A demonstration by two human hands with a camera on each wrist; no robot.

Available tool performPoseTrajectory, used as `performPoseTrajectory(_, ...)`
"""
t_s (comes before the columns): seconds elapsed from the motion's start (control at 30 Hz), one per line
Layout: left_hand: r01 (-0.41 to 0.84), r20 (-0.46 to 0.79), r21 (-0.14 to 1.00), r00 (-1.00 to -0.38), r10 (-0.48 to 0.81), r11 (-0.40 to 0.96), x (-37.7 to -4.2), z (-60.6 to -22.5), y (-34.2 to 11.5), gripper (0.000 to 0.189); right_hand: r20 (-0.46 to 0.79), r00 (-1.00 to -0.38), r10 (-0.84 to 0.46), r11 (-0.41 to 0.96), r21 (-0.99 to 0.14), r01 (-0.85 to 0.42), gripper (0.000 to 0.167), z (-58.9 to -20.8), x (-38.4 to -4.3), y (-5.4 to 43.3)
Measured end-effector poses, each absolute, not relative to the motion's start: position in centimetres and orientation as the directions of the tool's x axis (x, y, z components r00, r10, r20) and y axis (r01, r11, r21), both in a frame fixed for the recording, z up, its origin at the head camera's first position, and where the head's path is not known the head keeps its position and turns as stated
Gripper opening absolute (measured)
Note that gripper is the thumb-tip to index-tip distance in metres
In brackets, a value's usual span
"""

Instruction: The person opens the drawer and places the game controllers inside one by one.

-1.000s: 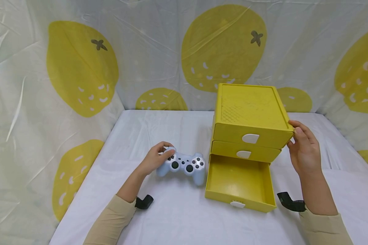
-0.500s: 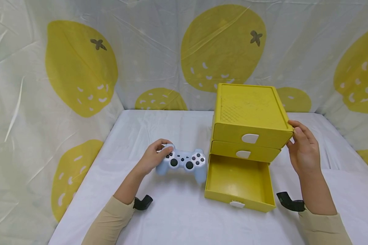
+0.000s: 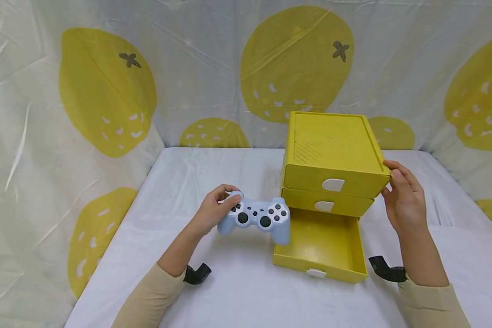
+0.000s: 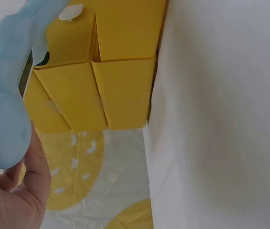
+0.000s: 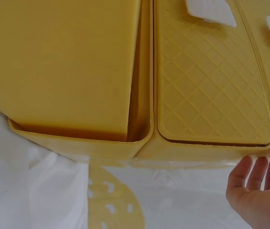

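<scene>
A light blue game controller (image 3: 256, 216) is held above the table by my left hand (image 3: 217, 208), which grips its left end with the thumb on top. Its right end overlaps the left edge of the pulled-out bottom drawer (image 3: 324, 241) in the head view. That drawer belongs to a yellow three-drawer cabinet (image 3: 336, 143); the upper two drawers are closed. My right hand (image 3: 407, 205) touches the cabinet's right side near the top front corner, fingers lightly bent. In the right wrist view its fingertips (image 5: 256, 174) rest against the cabinet's side wall.
White cloth (image 3: 229, 291) covers the table. A pale curtain (image 3: 201, 77) printed with yellow lemons hangs behind and to the sides. Each wrist carries a black camera mount, the left mount (image 3: 197, 274) and the right mount (image 3: 387, 269).
The left hand has lifted the controller and carried it right, so that it now overlaps the open drawer's left edge in view. The right hand stays at the cabinet's side.
</scene>
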State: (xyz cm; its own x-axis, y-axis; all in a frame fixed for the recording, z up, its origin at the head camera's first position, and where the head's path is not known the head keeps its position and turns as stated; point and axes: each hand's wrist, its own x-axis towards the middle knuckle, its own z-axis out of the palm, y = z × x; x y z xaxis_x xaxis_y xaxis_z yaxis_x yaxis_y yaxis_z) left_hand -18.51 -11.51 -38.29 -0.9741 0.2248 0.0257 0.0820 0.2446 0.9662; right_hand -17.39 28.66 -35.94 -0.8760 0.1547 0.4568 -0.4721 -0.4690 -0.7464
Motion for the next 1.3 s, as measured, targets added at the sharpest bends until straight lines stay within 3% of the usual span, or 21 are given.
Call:
performPoseTrajectory(0.37, 0.099, 0.027, 0.969, -0.952, 0.306, 0.224, -18.5, -38.3, -8.1, 0.028, 0.447, -0.879, 0.168, -0.452, -0.757, -0.471, 0.029, -35.9, -17.4, 28.6)
performPoseTrajectory(1.3, 0.119, 0.023, 0.963, -0.932, 0.363, 0.244, -17.4, -39.4, -1.3, 0.03, 0.432, -0.884, 0.178, -0.423, -0.777, -0.465, 0.028, -35.8, -17.3, 28.6)
